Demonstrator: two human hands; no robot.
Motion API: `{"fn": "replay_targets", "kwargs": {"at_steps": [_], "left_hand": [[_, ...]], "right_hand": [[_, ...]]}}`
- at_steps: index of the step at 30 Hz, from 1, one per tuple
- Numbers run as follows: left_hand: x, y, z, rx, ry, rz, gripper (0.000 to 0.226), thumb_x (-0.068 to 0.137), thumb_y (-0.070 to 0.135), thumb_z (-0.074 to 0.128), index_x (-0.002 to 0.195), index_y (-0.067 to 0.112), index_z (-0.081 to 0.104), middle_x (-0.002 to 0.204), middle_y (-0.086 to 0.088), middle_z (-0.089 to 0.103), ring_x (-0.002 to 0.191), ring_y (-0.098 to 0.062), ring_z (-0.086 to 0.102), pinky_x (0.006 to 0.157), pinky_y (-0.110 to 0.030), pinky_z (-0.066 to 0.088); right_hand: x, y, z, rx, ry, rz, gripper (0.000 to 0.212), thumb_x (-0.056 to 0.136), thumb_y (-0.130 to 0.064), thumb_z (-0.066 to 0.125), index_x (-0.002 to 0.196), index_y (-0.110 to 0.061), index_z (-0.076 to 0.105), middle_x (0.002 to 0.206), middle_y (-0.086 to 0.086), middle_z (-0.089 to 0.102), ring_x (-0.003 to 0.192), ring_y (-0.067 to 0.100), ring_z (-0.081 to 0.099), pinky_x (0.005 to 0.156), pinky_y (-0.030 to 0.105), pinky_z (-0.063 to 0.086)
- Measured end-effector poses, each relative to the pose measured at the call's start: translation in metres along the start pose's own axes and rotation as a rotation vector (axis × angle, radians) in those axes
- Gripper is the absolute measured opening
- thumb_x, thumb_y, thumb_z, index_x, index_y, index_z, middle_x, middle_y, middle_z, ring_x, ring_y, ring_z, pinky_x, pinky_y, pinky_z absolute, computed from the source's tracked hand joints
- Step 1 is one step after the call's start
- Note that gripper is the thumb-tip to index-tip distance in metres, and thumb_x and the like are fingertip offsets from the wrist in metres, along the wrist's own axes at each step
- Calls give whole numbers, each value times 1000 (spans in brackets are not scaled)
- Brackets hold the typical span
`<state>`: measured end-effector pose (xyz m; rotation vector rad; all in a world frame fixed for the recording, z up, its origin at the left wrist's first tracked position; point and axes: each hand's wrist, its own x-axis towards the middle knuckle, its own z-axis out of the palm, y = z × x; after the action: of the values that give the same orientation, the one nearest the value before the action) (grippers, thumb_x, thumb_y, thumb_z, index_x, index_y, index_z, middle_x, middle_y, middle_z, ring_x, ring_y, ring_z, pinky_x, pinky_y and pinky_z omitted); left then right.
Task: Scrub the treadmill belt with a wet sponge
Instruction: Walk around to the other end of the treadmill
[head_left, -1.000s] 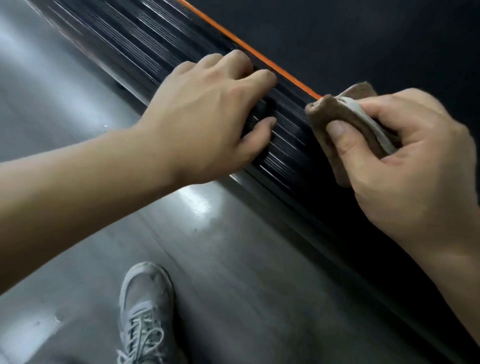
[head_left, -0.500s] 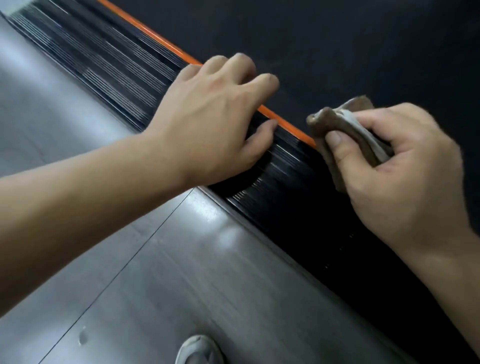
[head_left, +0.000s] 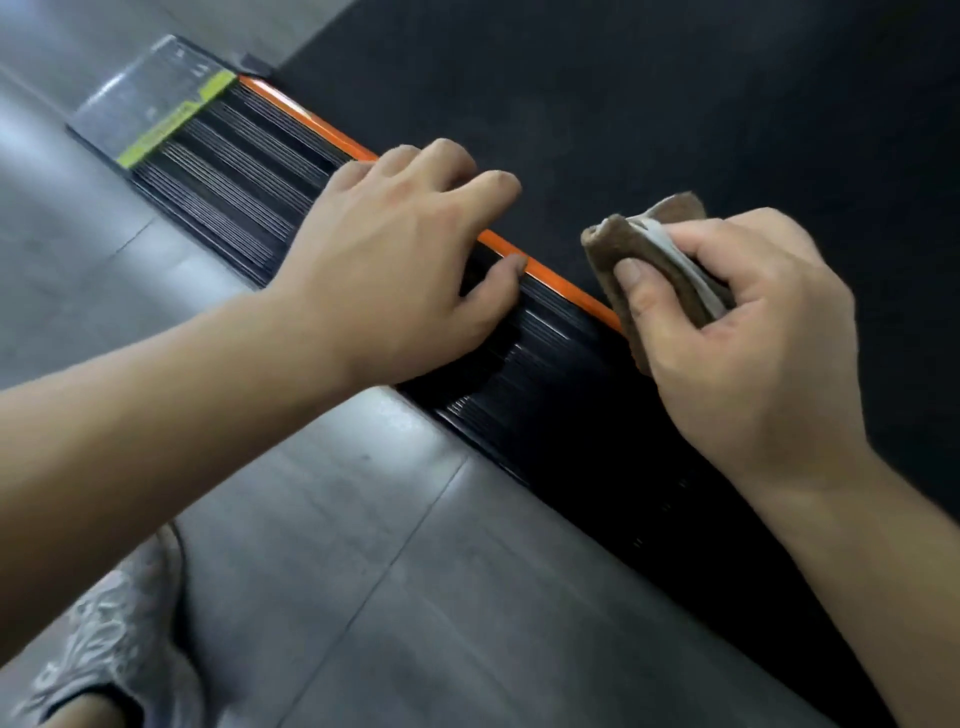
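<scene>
Sponge (head_left: 618, 249), brown with a pale layer showing in its fold, is held doubled over in the right hand (head_left: 753, 358). The thumb is pressed on its near face and the fingers are curled round its far side, so this grip is closed on the sponge. It is seen at the edge of the treadmill belt (head_left: 675, 104), against the orange stripe (head_left: 563, 285) that borders the belt. Its lower corner overlaps the stripe and the black ribbed side rail (head_left: 234, 182) on the stripe's near side. Whether it is pressed onto the surface cannot be told.

The left hand (head_left: 400, 260) is laid across the stripe, just beyond the sponge and apart from it. Its fingers are bent over the stripe toward the belt and its thumb tip is set at the stripe's near edge, on the rail. Nothing is held in this grip.

At the far end of the stripe, a yellow-green label (head_left: 171, 122) is seen across the rail. Grey floor tiles (head_left: 363, 571) lie on the rail's near side, and 1 grey shoe (head_left: 114, 623) is planted on them, well apart from the stripe.
</scene>
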<state>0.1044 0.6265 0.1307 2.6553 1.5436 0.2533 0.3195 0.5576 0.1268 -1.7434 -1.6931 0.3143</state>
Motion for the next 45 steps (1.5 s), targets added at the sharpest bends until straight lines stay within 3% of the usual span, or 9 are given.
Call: {"fn": "replay_targets", "kwargs": {"at_steps": [12, 21, 24, 26, 30, 34, 37, 45], "left_hand": [[2, -212, -23, -72, -133, -18, 57, 92, 54, 39, 135, 21, 55, 128, -8, 59, 115, -37, 56, 96, -48, 43], [21, -327, -56, -183, -196, -30, 55, 93, 52, 41, 137, 23, 55, 130, -6, 59, 116, -35, 56, 96, -45, 41], [35, -357, -68, -199, -213, -21, 55, 94, 52, 40, 139, 24, 54, 129, -7, 60, 117, -34, 56, 97, -46, 41], [47, -374, -73, -194, -211, -12, 56, 94, 53, 39, 139, 22, 53, 130, -8, 60, 117, -35, 57, 97, -47, 42], [77, -405, -75, -191, -210, -24, 62, 94, 56, 35, 142, 21, 52, 132, -10, 60, 117, -36, 57, 98, -48, 42], [120, -435, -68, -213, -221, -42, 58, 94, 53, 41, 141, 21, 52, 131, -9, 59, 117, -36, 57, 99, -47, 41], [155, -461, -64, -220, -198, -59, 55, 95, 52, 43, 138, 21, 55, 128, -8, 61, 113, -35, 57, 96, -46, 42], [243, -538, -70, -214, -250, 9, 54, 92, 50, 44, 134, 19, 57, 123, -8, 62, 108, -37, 59, 93, -46, 45]], "right_hand": [[52, -137, 132, -72, -67, 160, 21, 94, -35, 64, 106, -21, 74, 96, 2, 58, 88, 14, 53, 73, 8, 39], [117, -233, 214, -76, -67, 219, 20, 94, -30, 66, 106, -17, 75, 94, 2, 58, 88, 13, 52, 74, 9, 38], [147, -255, 227, -91, -68, 225, 21, 94, -31, 67, 107, -16, 75, 95, 3, 59, 89, 15, 54, 71, 16, 39], [167, -266, 233, -103, -78, 232, 23, 94, -32, 67, 109, -16, 75, 97, 3, 60, 91, 16, 55, 73, 20, 39], [207, -275, 246, -105, -95, 235, 23, 95, -33, 66, 111, -18, 74, 100, 2, 60, 92, 15, 54, 72, 12, 36], [249, -274, 271, -115, -123, 257, 23, 95, -34, 65, 111, -19, 73, 101, 1, 59, 94, 17, 55, 74, 26, 44], [285, -276, 295, -92, -93, 310, 22, 94, -34, 65, 108, -20, 73, 100, -1, 57, 92, 16, 55, 73, 28, 45], [401, -290, 349, -78, -40, 347, 16, 94, -30, 67, 103, -19, 72, 95, -5, 52, 85, 13, 51, 67, 11, 37]]}}
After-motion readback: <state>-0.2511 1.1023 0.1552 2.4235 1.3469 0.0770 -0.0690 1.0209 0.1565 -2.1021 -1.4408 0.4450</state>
